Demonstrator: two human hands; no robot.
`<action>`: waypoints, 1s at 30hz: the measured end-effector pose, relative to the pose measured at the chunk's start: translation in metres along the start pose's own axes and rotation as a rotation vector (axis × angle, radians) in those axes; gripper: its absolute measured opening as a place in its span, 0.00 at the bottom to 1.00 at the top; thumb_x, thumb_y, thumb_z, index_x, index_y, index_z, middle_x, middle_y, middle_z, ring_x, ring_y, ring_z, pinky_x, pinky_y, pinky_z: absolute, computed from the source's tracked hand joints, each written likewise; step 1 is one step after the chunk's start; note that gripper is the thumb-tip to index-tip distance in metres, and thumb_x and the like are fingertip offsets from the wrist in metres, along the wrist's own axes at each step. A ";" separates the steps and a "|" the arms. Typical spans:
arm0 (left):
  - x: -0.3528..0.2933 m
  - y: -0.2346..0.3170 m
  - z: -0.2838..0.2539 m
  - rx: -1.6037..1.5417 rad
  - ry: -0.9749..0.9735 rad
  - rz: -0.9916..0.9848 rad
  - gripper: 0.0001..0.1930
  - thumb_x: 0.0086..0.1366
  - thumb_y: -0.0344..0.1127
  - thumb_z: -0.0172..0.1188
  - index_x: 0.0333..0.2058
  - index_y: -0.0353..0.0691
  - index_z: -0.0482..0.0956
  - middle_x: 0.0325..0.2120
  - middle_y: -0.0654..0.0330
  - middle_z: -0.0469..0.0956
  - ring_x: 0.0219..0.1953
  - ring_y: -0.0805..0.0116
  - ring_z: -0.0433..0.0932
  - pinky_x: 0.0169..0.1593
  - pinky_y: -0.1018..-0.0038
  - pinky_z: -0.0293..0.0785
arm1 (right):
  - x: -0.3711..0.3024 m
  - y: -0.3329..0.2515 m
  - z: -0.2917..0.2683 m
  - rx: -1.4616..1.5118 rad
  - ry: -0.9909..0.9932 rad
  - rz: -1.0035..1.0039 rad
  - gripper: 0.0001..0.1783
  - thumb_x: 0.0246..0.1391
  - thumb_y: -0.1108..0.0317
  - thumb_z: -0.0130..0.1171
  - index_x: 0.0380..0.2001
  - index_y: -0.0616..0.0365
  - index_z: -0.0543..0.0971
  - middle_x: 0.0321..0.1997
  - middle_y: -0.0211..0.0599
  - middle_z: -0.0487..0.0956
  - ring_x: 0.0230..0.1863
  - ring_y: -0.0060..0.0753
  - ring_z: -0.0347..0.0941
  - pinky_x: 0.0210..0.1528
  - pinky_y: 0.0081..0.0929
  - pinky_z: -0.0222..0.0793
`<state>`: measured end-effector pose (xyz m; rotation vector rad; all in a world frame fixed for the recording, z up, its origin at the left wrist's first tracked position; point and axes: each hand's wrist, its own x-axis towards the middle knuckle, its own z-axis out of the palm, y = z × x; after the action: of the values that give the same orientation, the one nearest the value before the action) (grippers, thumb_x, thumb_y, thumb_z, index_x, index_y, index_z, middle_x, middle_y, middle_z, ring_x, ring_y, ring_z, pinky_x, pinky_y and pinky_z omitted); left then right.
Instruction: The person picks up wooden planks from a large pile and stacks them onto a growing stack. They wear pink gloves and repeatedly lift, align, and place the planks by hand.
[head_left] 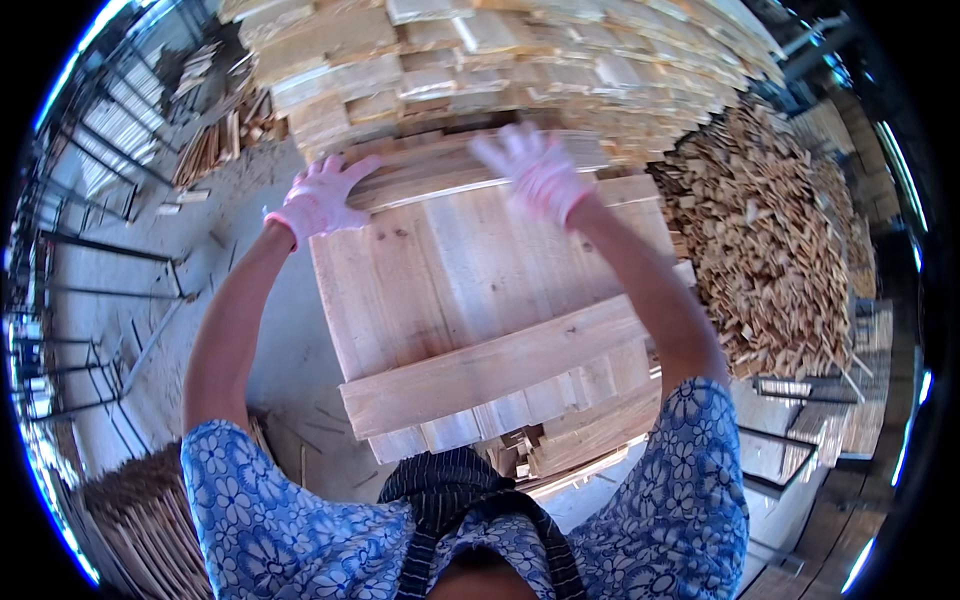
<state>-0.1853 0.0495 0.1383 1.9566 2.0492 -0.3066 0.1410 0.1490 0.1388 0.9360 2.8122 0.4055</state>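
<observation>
A pale panel of side-by-side planks [450,260] lies below the person's two gloved hands, with a near crosspiece [490,365] laid across it close to its near edge and a far board [430,170] along its far edge. The left hand [325,197] is at the panel's far left corner, thumb and fingers spread wide against the end of the far board; whether it grips the wood cannot be told. The right hand [537,172], blurred, is over the right part of the panel's far edge, fingers splayed and closed on nothing visible; contact with the far board is unclear. Beyond the panel rises a tall lumber stack [460,50]; to its right is a heap of small wood pieces [765,240], and well to its left stand dark metal frames [110,250].
</observation>
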 end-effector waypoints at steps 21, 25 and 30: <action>-0.146 0.220 0.035 -0.565 0.253 0.735 0.32 0.62 0.35 0.69 0.65 0.37 0.71 0.59 0.49 0.75 0.61 0.53 0.75 0.65 0.64 0.71 | -0.228 -0.117 0.001 0.611 0.057 -0.097 0.39 0.37 0.55 0.75 0.59 0.30 0.77 0.52 0.30 0.77 0.59 0.42 0.72 0.59 0.51 0.65; -0.205 0.282 0.033 -0.549 0.316 0.751 0.28 0.64 0.31 0.68 0.63 0.36 0.73 0.59 0.49 0.75 0.61 0.53 0.75 0.64 0.65 0.72 | -0.250 -0.146 0.008 0.501 0.329 0.210 0.39 0.38 0.54 0.73 0.60 0.31 0.76 0.49 0.32 0.77 0.60 0.41 0.71 0.63 0.53 0.63; -0.249 0.347 0.095 -0.813 0.284 0.993 0.25 0.64 0.27 0.67 0.60 0.33 0.74 0.55 0.48 0.78 0.59 0.52 0.77 0.60 0.63 0.75 | -0.373 -0.218 0.036 0.962 0.649 0.924 0.36 0.49 0.60 0.67 0.63 0.48 0.72 0.56 0.41 0.77 0.62 0.50 0.71 0.66 0.54 0.62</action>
<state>0.1757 -0.1973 0.1531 2.1619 0.8093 0.8941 0.3226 -0.2370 0.0600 2.7139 2.8184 -0.8229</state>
